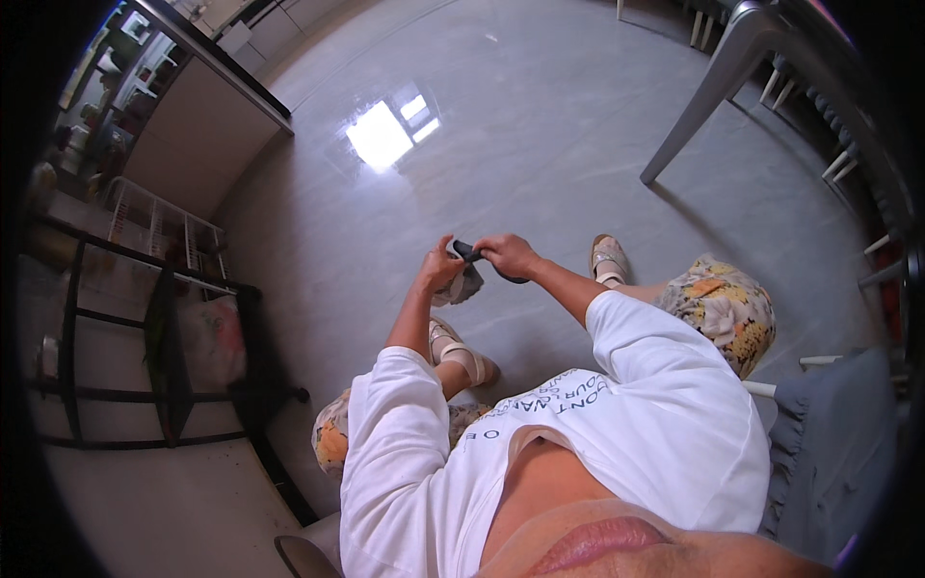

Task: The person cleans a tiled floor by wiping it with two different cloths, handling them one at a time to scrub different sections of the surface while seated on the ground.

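My left hand (439,269) and my right hand (510,255) are close together in front of my knees, above the floor. The right fingers pinch a black strap-like piece (466,251), and a dark curved part (512,276) shows under that hand. Held at the left hand is a crumpled grey, fabric-like piece (462,285), which hangs below the palm. The left thumb meets the black piece, while the index finger points upward. Whether the black and grey parts are joined is hidden by the fingers.
Below the hands are my feet in strapped sandals (462,354) on a glossy grey floor (520,130). A black metal rack (166,394) and a white wire rack (170,224) stand at left. A grey chair leg (686,115) slants down at right, near a grey skirted seat cover (831,433).
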Tool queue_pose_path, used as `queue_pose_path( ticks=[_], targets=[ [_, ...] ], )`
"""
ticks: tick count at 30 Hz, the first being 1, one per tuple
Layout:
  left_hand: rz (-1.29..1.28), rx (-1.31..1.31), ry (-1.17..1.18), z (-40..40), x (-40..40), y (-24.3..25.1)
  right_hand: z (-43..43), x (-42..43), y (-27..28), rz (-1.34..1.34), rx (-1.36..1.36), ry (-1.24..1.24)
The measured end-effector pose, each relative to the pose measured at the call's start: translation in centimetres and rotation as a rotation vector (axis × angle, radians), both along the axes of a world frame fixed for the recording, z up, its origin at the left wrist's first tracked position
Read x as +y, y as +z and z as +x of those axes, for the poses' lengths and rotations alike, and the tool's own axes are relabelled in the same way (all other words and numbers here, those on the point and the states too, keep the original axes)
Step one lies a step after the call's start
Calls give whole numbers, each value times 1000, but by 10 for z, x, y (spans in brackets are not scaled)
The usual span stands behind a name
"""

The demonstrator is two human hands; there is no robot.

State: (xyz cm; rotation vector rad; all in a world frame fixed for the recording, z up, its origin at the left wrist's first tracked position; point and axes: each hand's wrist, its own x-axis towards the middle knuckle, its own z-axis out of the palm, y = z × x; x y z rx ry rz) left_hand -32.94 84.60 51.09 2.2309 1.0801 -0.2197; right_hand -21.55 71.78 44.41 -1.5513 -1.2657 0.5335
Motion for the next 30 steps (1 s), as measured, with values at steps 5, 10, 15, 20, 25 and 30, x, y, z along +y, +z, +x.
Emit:
queue_pose_path(
  ticks=[5,10,15,20,25,30],
  targets=[
    [-333,-149,-195,4,-28,35,6,-22,32,98,674,100],
    [-490,-439,53,35,-45,32,33,-30,52,163,738,16],
    [-402,-477,282,30,-7,-9,25,-46,26,-228,1322,-82],
    [-154,-309,156,67,-18,-18,33,-22,-11,-122,1489,93],
    [-11,-50,-399,91,-9,-20,68,32,-32,-99,1493,74],
    [-238,-79,-157,110,52,-55,130,108,-81,122,1450,-213]
  ],
)
